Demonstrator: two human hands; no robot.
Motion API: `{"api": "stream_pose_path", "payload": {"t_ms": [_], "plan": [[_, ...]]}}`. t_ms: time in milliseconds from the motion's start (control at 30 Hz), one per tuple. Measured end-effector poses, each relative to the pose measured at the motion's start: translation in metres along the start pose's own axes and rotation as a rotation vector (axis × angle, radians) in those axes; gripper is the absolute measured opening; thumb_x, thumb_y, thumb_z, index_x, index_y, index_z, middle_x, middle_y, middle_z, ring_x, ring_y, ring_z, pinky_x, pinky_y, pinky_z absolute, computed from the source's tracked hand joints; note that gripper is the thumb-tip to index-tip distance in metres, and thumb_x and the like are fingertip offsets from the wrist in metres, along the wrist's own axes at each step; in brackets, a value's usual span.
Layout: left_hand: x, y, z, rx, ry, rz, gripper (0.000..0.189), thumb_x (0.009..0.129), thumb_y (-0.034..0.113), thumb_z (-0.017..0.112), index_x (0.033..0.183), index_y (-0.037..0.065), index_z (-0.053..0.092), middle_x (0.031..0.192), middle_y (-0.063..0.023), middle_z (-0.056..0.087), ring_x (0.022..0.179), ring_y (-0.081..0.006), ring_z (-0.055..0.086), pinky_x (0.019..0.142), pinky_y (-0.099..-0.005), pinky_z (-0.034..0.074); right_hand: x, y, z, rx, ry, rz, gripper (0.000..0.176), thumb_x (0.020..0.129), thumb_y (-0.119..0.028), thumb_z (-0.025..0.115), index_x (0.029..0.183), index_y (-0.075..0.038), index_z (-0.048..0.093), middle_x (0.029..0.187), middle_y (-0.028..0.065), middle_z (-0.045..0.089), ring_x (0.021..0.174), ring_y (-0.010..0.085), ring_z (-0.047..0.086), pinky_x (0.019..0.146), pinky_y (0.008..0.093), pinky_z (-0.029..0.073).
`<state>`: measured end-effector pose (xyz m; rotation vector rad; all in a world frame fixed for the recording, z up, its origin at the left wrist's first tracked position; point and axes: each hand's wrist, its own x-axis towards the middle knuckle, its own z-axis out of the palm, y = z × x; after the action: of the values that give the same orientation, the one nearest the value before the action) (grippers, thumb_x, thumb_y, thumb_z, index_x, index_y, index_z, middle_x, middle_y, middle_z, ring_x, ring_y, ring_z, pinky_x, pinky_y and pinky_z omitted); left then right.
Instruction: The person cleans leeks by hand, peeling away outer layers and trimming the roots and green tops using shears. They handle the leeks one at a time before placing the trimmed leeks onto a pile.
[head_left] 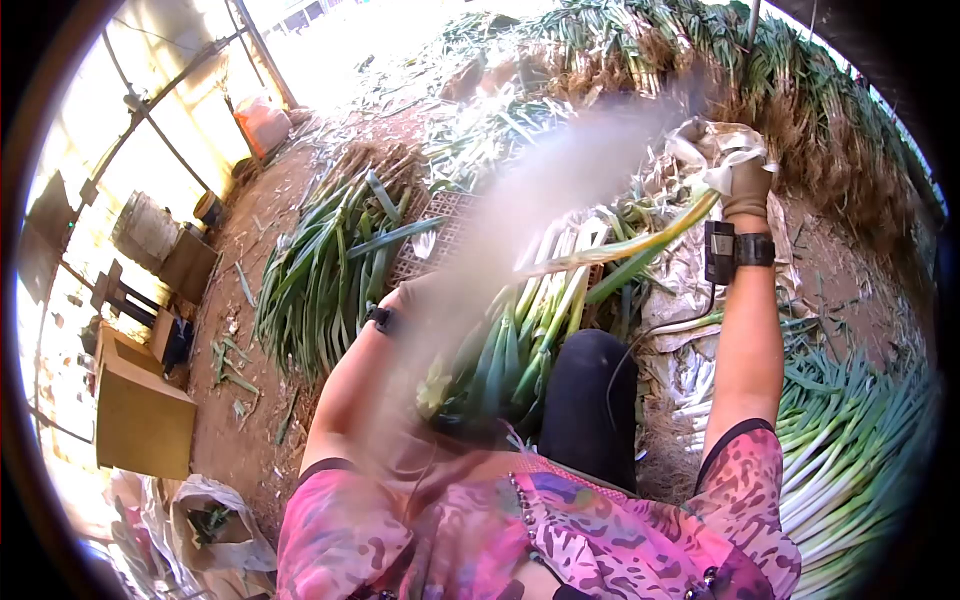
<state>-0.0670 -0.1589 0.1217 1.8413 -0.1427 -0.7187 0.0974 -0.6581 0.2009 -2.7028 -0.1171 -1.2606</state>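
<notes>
My right hand (pixel 748 188), in a brownish glove with a black device strapped at the wrist, is raised at the upper right. Its fingers are closed around the white end of a green onion, whose yellowed leaf (pixel 650 240) trails leftward across the middle. My left hand (pixel 408 294) reaches forward near a crate, left of the pile in front of me. A pale smear over the view hides its fingers, so I cannot make out a hold. Below the leaf, trimmed green onions (pixel 520 340) lie beside my dark-clad knee (pixel 590 390).
A plastic crate (pixel 440 235) stands ahead, with a bundle of green onions (pixel 320 270) to its left. Pale-stalked onions (pixel 840 450) lie at right. A tall onion heap (pixel 800 110) lines the back. Cardboard box (pixel 145 405) and open sack (pixel 215 520) are at left.
</notes>
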Motion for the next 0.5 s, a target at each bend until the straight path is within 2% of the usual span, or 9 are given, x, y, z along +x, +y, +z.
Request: {"api": "stream_pose_path", "payload": {"t_ms": [67, 100, 133, 167, 200, 267, 333, 367, 500], "plan": [[0.010, -0.007, -0.005, 0.091, 0.053, 0.039, 0.036, 0.072, 0.018, 0.081, 0.103, 0.004, 0.068, 0.094, -0.0054, 0.071, 0.083, -0.0164, 0.067, 0.081, -0.0309, 0.055, -0.009, 0.000, -0.012, -0.034, -0.123, -0.210, 0.015, 0.090, -0.013, 0.062, 0.101, -0.005, 0.069, 0.100, 0.0132, 0.070, 0.092, 0.0284, 0.067, 0.082, 0.0383, 0.056], [0.015, -0.010, -0.008, 0.135, 0.082, 0.059, 0.037, 0.072, 0.019, 0.081, 0.103, 0.004, 0.069, 0.093, -0.0052, 0.071, 0.084, -0.0162, 0.066, 0.082, -0.0311, 0.054, -0.014, -0.001, -0.003, 0.057, -0.205, -0.266, 0.020, 0.089, -0.013, 0.063, 0.107, -0.004, 0.067, 0.106, 0.0137, 0.069, 0.098, 0.0279, 0.066, 0.086, 0.0379, 0.055], [0.017, -0.013, -0.011, 0.162, 0.097, 0.064, 0.037, 0.072, 0.019, 0.081, 0.104, 0.004, 0.069, 0.094, -0.0052, 0.071, 0.084, -0.0162, 0.066, 0.082, -0.0312, 0.054, -0.033, -0.003, 0.030, 0.553, -0.129, -0.258, 0.034, 0.088, -0.013, 0.064, 0.120, -0.003, 0.059, 0.114, 0.0138, 0.064, 0.106, 0.0271, 0.063, 0.093, 0.0357, 0.053], [0.019, -0.014, -0.012, 0.172, 0.097, 0.066, 0.037, 0.072, 0.019, 0.081, 0.104, 0.004, 0.069, 0.094, -0.0052, 0.070, 0.084, -0.0162, 0.066, 0.082, -0.0312, 0.054, -0.049, -0.024, 0.029, 0.447, -0.220, -0.438, 0.041, 0.089, -0.007, 0.062, 0.129, -0.003, 0.052, 0.122, 0.0140, 0.060, 0.114, 0.0256, 0.060, 0.100, 0.0334, 0.051], [0.020, -0.013, -0.011, 0.173, 0.093, 0.064, 0.038, 0.072, 0.018, 0.081, 0.104, 0.004, 0.069, 0.094, -0.0052, 0.070, 0.085, -0.0162, 0.066, 0.082, -0.0313, 0.054, -0.059, -0.055, 0.023, 0.681, -0.413, -0.436, 0.041, 0.090, -0.008, 0.062, 0.130, -0.004, 0.054, 0.121, 0.0128, 0.062, 0.112, 0.0249, 0.061, 0.100, 0.0326, 0.052], [0.021, -0.010, -0.008, 0.154, 0.064, 0.061, 0.038, 0.072, 0.018, 0.081, 0.105, 0.004, 0.069, 0.095, -0.0053, 0.070, 0.085, -0.0162, 0.066, 0.082, -0.0315, 0.054, -0.079, -0.121, 0.008, 1.132, -0.819, -0.293, 0.039, 0.092, -0.010, 0.064, 0.131, -0.007, 0.056, 0.119, 0.0104, 0.066, 0.108, 0.0235, 0.064, 0.100, 0.0311, 0.053], [0.020, -0.003, -0.004, 0.128, 0.024, 0.060, 0.039, 0.072, 0.018, 0.081, 0.106, 0.004, 0.069, 0.096, -0.0053, 0.070, 0.086, -0.0163, 0.066, 0.082, -0.0316, 0.055, -0.088, -0.151, 0.019, 1.071, -0.853, -0.244, 0.032, 0.093, -0.010, 0.063, 0.124, -0.008, 0.062, 0.115, 0.0103, 0.069, 0.099, 0.0235, 0.068, 0.091, 0.0321, 0.057], [0.020, 0.000, 0.000, 0.120, 0.021, 0.055, 0.039, 0.071, 0.018, 0.081, 0.106, 0.004, 0.068, 0.096, -0.0053, 0.070, 0.086, -0.0163, 0.066, 0.082, -0.0317, 0.055, -0.094, -0.163, 0.020, 0.835, -0.528, -0.441, 0.027, 0.094, -0.013, 0.061, 0.121, -0.008, 0.064, 0.112, 0.0101, 0.070, 0.096, 0.0232, 0.069, 0.088, 0.0334, 0.058], [0.017, 0.005, -0.006, 0.079, 0.015, 0.042, 0.041, 0.071, 0.017, 0.081, 0.107, 0.003, 0.068, 0.097, -0.0054, 0.070, 0.087, -0.0164, 0.066, 0.083, -0.0320, 0.055, -0.085, -0.184, 0.005, 1.158, -0.526, -0.124, 0.023, 0.093, -0.016, 0.061, 0.113, -0.008, 0.068, 0.099, 0.0113, 0.072, 0.086, 0.0241, 0.070, 0.080, 0.0341, 0.058]]}}
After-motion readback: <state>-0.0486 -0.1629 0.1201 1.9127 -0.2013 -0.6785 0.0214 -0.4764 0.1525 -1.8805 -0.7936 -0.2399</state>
